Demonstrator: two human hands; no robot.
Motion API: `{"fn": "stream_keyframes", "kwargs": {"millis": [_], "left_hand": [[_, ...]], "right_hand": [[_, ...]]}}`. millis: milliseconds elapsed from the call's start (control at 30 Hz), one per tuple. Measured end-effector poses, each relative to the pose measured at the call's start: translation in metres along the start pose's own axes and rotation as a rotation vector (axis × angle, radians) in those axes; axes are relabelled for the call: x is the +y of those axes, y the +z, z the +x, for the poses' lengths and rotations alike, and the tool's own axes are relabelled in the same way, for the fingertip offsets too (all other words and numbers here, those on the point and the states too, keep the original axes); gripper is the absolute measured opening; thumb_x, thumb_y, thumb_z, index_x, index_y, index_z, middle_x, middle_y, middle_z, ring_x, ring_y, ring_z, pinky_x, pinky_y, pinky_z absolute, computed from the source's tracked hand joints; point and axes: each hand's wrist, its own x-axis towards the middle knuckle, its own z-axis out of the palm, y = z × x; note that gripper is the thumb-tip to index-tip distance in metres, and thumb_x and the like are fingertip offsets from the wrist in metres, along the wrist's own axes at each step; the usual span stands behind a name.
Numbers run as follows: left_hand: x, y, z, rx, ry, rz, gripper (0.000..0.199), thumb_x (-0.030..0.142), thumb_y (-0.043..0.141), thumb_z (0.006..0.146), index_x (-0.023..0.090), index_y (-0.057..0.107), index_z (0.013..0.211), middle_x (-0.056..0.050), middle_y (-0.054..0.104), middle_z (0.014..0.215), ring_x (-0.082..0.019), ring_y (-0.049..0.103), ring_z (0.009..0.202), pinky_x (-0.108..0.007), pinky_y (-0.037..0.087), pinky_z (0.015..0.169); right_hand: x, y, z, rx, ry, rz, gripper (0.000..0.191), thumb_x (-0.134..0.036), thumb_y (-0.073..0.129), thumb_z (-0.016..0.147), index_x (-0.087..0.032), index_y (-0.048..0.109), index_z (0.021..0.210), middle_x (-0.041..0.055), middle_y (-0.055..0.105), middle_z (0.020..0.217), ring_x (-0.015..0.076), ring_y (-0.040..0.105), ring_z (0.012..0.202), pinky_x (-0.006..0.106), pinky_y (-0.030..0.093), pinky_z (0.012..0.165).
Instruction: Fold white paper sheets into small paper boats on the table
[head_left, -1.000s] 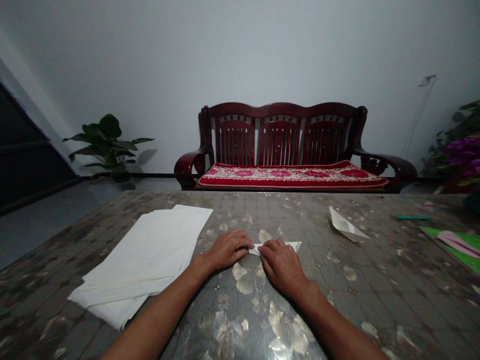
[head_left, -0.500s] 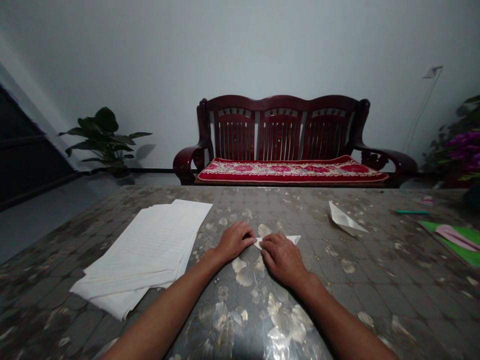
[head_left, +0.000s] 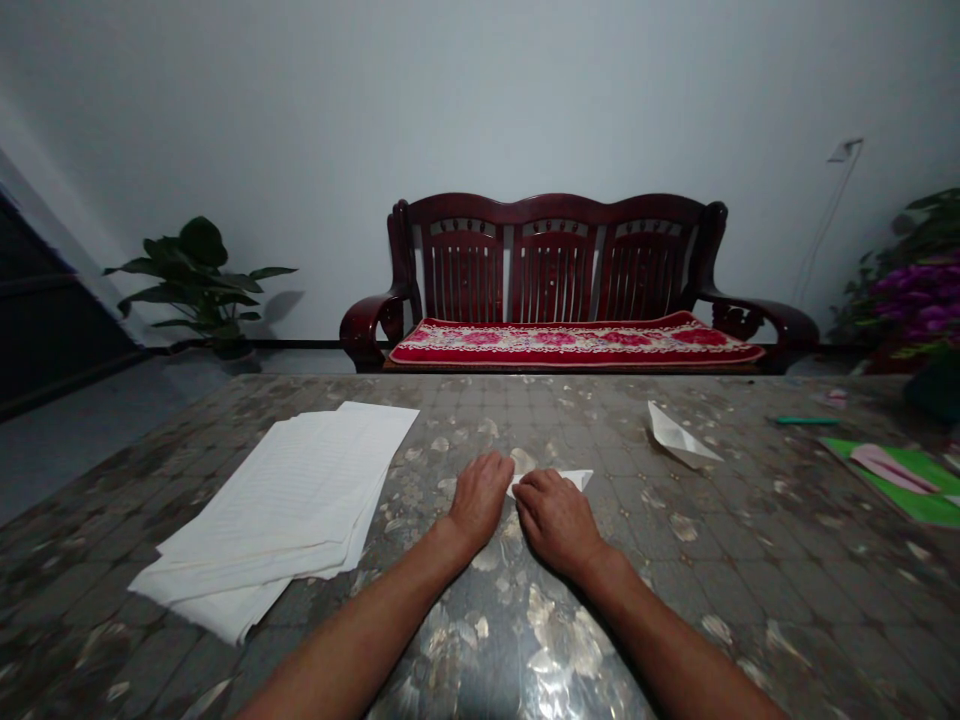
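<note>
A small folded piece of white paper [head_left: 579, 479] lies on the patterned table in front of me, mostly covered by my hands. My right hand [head_left: 553, 512] rests on top of it, fingers bent and pressed down on the paper, whose pointed end sticks out to the right. At the paper's left end, my left hand [head_left: 481, 494] is closed with its fingers together and turned inward; its fingertips are partly hidden. Farther right stands a folded paper boat [head_left: 681, 440], tilted on the table and apart from both hands.
A stack of white paper sheets [head_left: 281, 500] lies to the left. On the right are a green pen [head_left: 806, 421] and a green sheet [head_left: 911, 500] with a pink piece [head_left: 889, 468] on it. Beyond the table [head_left: 480, 395] stands a dark red wooden bench [head_left: 555, 260].
My left hand has turned more upright and drawn its fingers in beside the paper. My right hand stays on the paper. The whole view has shifted slightly.
</note>
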Motion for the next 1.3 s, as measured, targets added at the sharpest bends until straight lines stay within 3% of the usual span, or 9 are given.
{"fn": "stream_keyframes", "kwargs": {"millis": [100, 200, 300, 433, 567, 800, 933, 1133, 1300], "left_hand": [[0.006, 0.0, -0.004, -0.025, 0.009, 0.038, 0.015, 0.012, 0.05, 0.096, 0.019, 0.063, 0.094, -0.007, 0.065, 0.094, -0.024, 0.06, 0.09, -0.034, 0.048, 0.08], [0.009, -0.003, -0.011, -0.057, 0.031, 0.061, 0.016, 0.011, 0.05, 0.095, 0.018, 0.064, 0.092, -0.009, 0.065, 0.095, -0.025, 0.06, 0.092, -0.036, 0.048, 0.081], [0.011, -0.004, -0.02, -0.071, 0.054, 0.054, 0.012, 0.016, 0.053, 0.095, 0.018, 0.065, 0.092, -0.01, 0.066, 0.096, -0.026, 0.06, 0.094, -0.038, 0.048, 0.084], [0.012, -0.004, -0.029, -0.054, 0.081, 0.029, 0.015, 0.021, 0.058, 0.094, 0.017, 0.063, 0.108, -0.01, 0.066, 0.106, -0.027, 0.059, 0.101, -0.041, 0.047, 0.091], [0.01, -0.005, -0.028, -0.062, 0.089, -0.006, 0.022, 0.021, 0.058, 0.095, 0.017, 0.061, 0.116, -0.01, 0.065, 0.112, -0.027, 0.059, 0.106, -0.041, 0.045, 0.095], [0.013, -0.01, -0.014, -0.055, 0.032, 0.027, 0.018, 0.025, 0.055, 0.097, 0.012, 0.068, 0.101, -0.014, 0.067, 0.106, -0.029, 0.06, 0.103, -0.043, 0.045, 0.094], [0.027, -0.01, -0.01, -0.042, 0.001, 0.083, 0.029, 0.038, 0.059, 0.095, 0.011, 0.07, 0.095, -0.016, 0.068, 0.097, -0.03, 0.06, 0.096, -0.043, 0.045, 0.09], [0.049, -0.005, -0.013, -0.054, -0.045, 0.186, 0.049, 0.045, 0.063, 0.092, 0.0, 0.067, 0.111, -0.023, 0.066, 0.103, -0.034, 0.057, 0.099, -0.047, 0.04, 0.094], [0.048, -0.001, -0.016, -0.067, -0.028, 0.239, 0.059, 0.042, 0.058, 0.095, -0.004, 0.057, 0.132, -0.026, 0.062, 0.125, -0.035, 0.052, 0.119, -0.047, 0.029, 0.109]], "right_hand": [[0.02, -0.012, -0.002, 0.155, 0.066, 0.145, 0.028, -0.012, 0.047, 0.088, -0.02, 0.071, 0.1, 0.0057, 0.071, 0.1, 0.0186, 0.062, 0.099, 0.029, 0.044, 0.091], [0.057, -0.029, -0.003, 0.311, 0.286, 0.218, 0.032, -0.013, 0.045, 0.083, -0.021, 0.074, 0.093, 0.0056, 0.074, 0.097, 0.0203, 0.066, 0.094, 0.031, 0.048, 0.088], [0.094, -0.035, -0.005, 0.253, 0.429, 0.313, 0.031, -0.016, 0.048, 0.08, -0.021, 0.076, 0.092, 0.0056, 0.076, 0.094, 0.0223, 0.069, 0.088, 0.033, 0.051, 0.082], [0.119, -0.023, -0.01, 0.096, 0.277, 0.32, 0.03, -0.019, 0.059, 0.077, -0.018, 0.076, 0.101, 0.0073, 0.074, 0.101, 0.0235, 0.067, 0.096, 0.035, 0.048, 0.09], [0.119, -0.015, -0.011, 0.037, 0.249, 0.267, 0.024, -0.022, 0.061, 0.082, -0.019, 0.075, 0.101, 0.0065, 0.07, 0.099, 0.0229, 0.061, 0.101, 0.035, 0.043, 0.094], [0.099, -0.014, -0.012, 0.064, 0.293, 0.07, 0.015, -0.022, 0.058, 0.089, -0.019, 0.068, 0.1, 0.0044, 0.065, 0.098, 0.0208, 0.054, 0.097, 0.029, 0.038, 0.085], [0.085, -0.012, -0.01, 0.072, 0.314, -0.106, 0.014, -0.02, 0.052, 0.093, -0.019, 0.065, 0.099, 0.0053, 0.064, 0.099, 0.0213, 0.053, 0.095, 0.03, 0.035, 0.081], [0.071, -0.009, -0.006, 0.058, 0.361, -0.256, 0.02, -0.024, 0.046, 0.098, -0.02, 0.065, 0.106, 0.0084, 0.064, 0.104, 0.0249, 0.053, 0.099, 0.034, 0.035, 0.083], [0.07, -0.003, -0.003, 0.036, 0.365, -0.255, 0.037, -0.035, 0.047, 0.1, -0.022, 0.056, 0.133, 0.0113, 0.057, 0.134, 0.0288, 0.048, 0.12, 0.04, 0.033, 0.096]]}}
